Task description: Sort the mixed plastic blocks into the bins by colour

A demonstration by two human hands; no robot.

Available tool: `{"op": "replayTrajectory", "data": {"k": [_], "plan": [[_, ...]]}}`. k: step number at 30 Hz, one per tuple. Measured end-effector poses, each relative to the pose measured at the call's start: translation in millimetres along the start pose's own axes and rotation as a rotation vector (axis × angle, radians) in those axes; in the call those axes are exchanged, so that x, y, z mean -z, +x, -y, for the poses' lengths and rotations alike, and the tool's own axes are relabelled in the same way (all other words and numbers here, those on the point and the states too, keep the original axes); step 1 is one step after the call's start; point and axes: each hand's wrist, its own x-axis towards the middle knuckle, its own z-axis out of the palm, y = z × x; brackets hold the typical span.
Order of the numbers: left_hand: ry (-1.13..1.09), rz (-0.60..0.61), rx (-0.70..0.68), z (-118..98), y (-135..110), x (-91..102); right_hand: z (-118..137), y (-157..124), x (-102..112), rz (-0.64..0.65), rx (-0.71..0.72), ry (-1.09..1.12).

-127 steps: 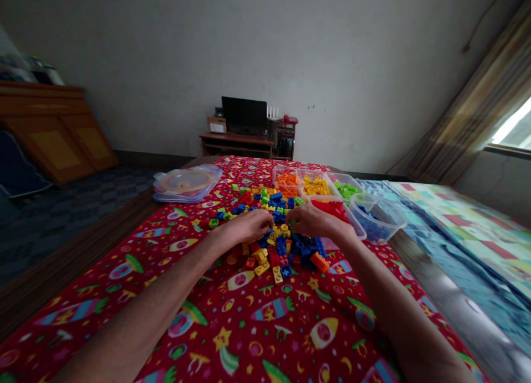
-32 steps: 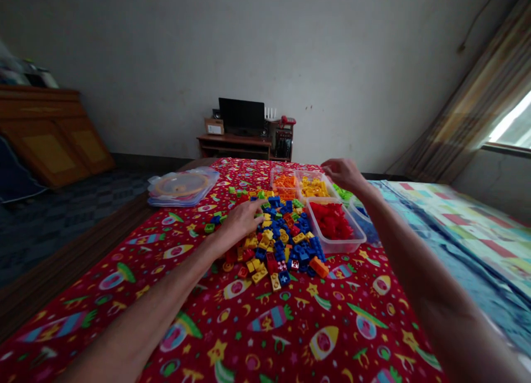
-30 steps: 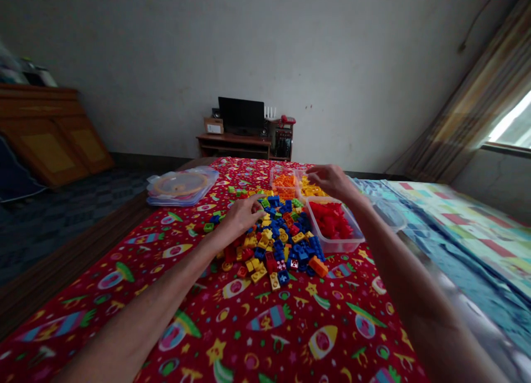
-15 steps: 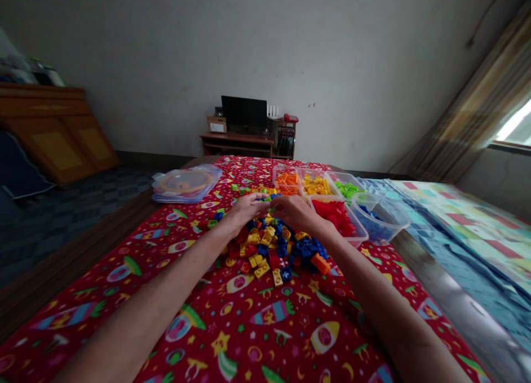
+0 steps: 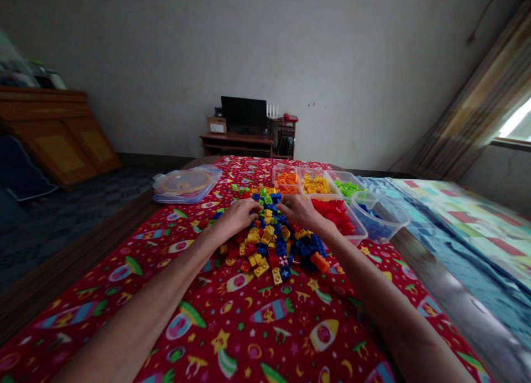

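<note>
A mixed pile of toy building bricks [image 5: 267, 239], yellow, blue, red, green and orange, lies on the red patterned cloth [image 5: 290, 338]. At the pile's left side is my left hand [image 5: 239, 217], its fingers curled in toward the bricks. My right hand [image 5: 299, 210] reaches over the right side with thumb and fingers bent together. Whatever may be between the fingers of either hand is too small to make out. Blue and green bricks [image 5: 267, 197] show in the gap between the hands.
Right of the pile stand clear tubs of sorted bricks: orange [image 5: 287, 179], yellow [image 5: 316, 184], green [image 5: 347, 188], red [image 5: 336, 216] and blue [image 5: 375, 222]. Stacked plastic lids [image 5: 186, 182] lie at the left. A bed [image 5: 456, 222] adjoins the table's right side.
My hands were close together above the pile and have moved apart, the left one to the left and the right one slightly right. Bricks between them have come into view.
</note>
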Motion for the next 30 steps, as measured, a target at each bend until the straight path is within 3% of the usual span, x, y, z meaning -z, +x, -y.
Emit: {"op": "replayTrajectory", "data": {"k": [3,10,17,21,24,27,30], "plan": [[0.027,0.01,-0.003,1,0,-0.8,0,-1,-5,0.039,0.025,-0.061],[0.029,-0.081,0.095,-2,1,-5.6,18,-9,-14,0.297,0.087,-0.278],[0.049,-0.146,0.076,1,-2,-10.6,15,-12,-12,0.227,0.08,-0.255],[0.033,-0.115,0.111,-1,0,-10.8,9,-7,-11,0.08,0.067,-0.138],[0.052,-0.116,0.097,-5,0,-10.8,9,-1,-11,-0.025,-0.075,0.025],[0.064,-0.11,0.055,-8,1,-10.0,12,7,-12,0.009,-0.266,0.34],[0.051,-0.093,0.063,-9,4,-9.9,14,16,-13,0.066,-0.259,0.668]]}}
